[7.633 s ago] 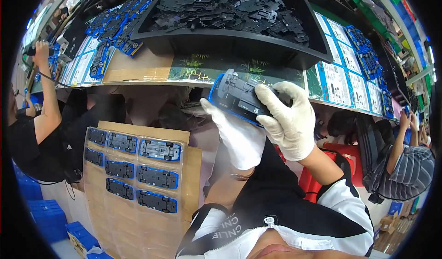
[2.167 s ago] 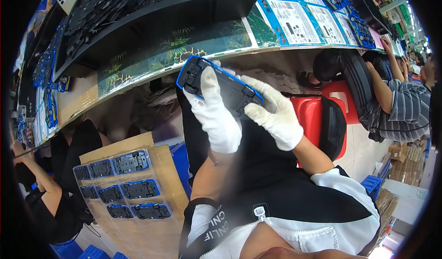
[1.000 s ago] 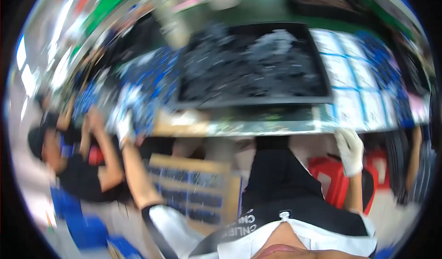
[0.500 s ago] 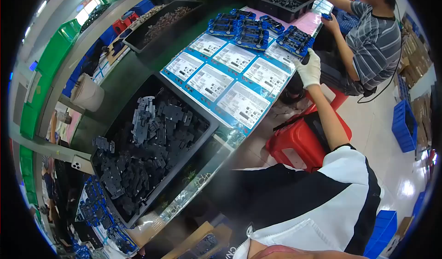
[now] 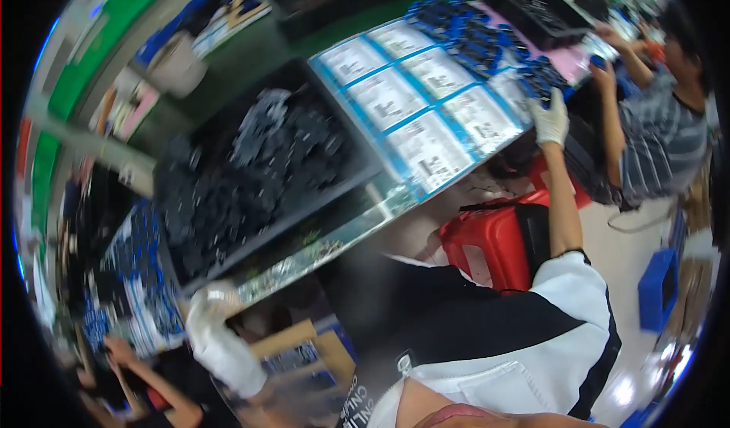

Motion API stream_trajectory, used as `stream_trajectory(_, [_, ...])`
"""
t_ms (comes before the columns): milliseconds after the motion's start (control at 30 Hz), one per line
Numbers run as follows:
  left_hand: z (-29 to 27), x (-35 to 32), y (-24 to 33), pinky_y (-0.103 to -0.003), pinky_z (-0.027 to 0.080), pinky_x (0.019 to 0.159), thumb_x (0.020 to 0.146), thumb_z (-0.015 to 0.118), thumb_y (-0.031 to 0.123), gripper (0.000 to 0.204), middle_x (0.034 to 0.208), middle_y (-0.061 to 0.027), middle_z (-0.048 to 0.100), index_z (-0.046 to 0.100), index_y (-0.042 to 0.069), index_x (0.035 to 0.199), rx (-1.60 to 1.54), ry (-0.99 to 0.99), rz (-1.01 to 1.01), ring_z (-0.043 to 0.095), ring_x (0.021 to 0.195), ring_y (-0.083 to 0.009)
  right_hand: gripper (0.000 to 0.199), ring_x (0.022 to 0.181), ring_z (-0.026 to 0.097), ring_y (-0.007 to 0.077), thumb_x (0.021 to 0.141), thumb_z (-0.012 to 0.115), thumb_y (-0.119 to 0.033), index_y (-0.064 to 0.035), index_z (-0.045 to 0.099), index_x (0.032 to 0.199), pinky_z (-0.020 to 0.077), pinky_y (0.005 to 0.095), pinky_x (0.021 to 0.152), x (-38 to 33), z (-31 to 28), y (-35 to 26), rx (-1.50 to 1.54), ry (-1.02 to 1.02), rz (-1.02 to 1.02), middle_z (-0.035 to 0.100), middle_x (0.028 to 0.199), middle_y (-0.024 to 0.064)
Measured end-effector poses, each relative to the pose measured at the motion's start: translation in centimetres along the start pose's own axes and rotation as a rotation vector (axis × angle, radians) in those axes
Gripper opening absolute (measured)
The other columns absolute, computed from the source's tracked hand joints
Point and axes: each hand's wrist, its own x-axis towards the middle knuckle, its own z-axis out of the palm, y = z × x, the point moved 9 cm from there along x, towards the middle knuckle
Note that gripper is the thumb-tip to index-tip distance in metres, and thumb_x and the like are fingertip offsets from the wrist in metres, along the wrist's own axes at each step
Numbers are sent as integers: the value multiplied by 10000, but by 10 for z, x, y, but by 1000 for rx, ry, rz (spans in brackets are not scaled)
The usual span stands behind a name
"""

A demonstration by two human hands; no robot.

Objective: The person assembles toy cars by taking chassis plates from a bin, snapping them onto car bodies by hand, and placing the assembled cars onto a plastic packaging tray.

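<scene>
At the table's far right end, my right hand [image 5: 551,120] in a white glove grips the near edge of a blue toy car [image 5: 541,78] with black parts. More blue toy cars [image 5: 464,36] lie in a group just beyond, to its left. At the lower left, my left hand [image 5: 211,305], also white-gloved, is beside the near corner of a large black tray [image 5: 357,171]. It is smeared by motion, and its fingers cannot be made out. Black plastic parts [image 5: 266,154] are heaped in the tray.
Printed sheets [image 5: 422,150] cover the table beyond the tray. A red stool [image 5: 487,245] stands at the right. A co-worker [image 5: 661,131] sits at the far right near another black tray [image 5: 540,14]. More blue cars [image 5: 141,253] are at left; an open carton [image 5: 293,348] sits below.
The view has swung, blurring the scene. My left hand and forearm have come into view at the lower left. My right hand is still at the blue car's edge.
</scene>
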Motion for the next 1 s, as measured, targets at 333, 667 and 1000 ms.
stream_trajectory(333, [206,-73,76,-441,387,1087,941,563,517,845,1441,-177,428,250,-29,1505,-1437,-541,-461,455,1303,-305,773,989,594,150,734,839,-93,-17,496,1422,488,266,887,-167,-79,-250,939,-715,-110,621,1184,54])
stream_trajectory(667, [155,-50,17,-566,266,1122,932,516,391,664,1444,-258,364,320,33,1456,-933,-62,-220,344,1330,-450,862,1033,609,385,691,839,-400,-17,477,1373,492,427,895,-275,-73,-403,680,-964,-1065,627,1143,197])
stream_trajectory(1000, [162,-47,0,-509,408,1050,930,380,732,733,1270,-134,538,512,136,1335,-1800,-31,-765,523,1117,-348,474,859,698,317,846,681,-476,-18,647,965,530,401,743,-237,90,-468,-326,-692,-1216,710,888,142])
